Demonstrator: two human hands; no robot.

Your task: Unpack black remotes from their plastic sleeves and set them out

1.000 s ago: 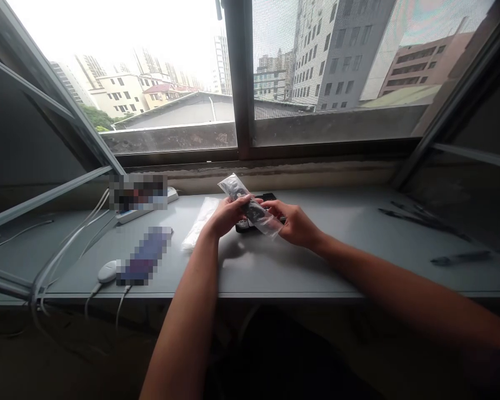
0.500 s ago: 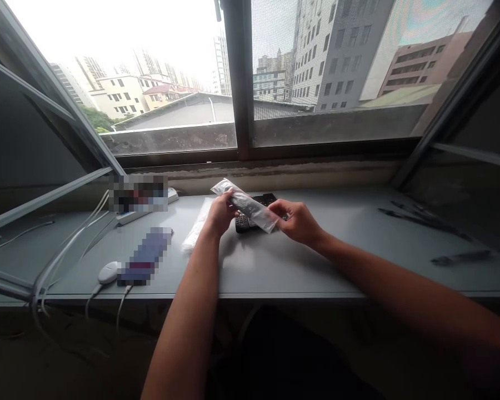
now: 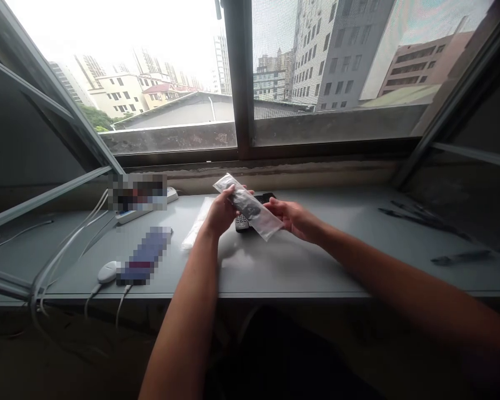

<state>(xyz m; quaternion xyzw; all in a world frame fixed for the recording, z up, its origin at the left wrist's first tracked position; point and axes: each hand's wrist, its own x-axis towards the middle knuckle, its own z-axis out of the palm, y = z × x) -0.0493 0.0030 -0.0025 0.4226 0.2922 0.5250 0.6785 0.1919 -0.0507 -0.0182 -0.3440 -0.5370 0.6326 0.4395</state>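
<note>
My left hand (image 3: 222, 212) is closed around the upper part of a clear plastic bag (image 3: 263, 222) with a dark, long object inside. The object's exact kind is hidden by the glare on the plastic. My right hand (image 3: 290, 216) lies palm up and open, its fingers at the bag's lower end. Under the bag, a black remote control (image 3: 241, 223) rests on the grey desk (image 3: 283, 272), partly hidden by my hands and the bag.
A white plastic sleeve (image 3: 197, 225) lies left of my hands. Further left are a white mouse (image 3: 107, 272), a blurred blue item (image 3: 144, 255), a power strip (image 3: 129, 215) and white cables. Dark pens (image 3: 460, 258) lie to the right, below an open window.
My right hand has turned palm up and loosened from the bag's lower end. The bag now hangs from my left hand at a steeper slant.
</note>
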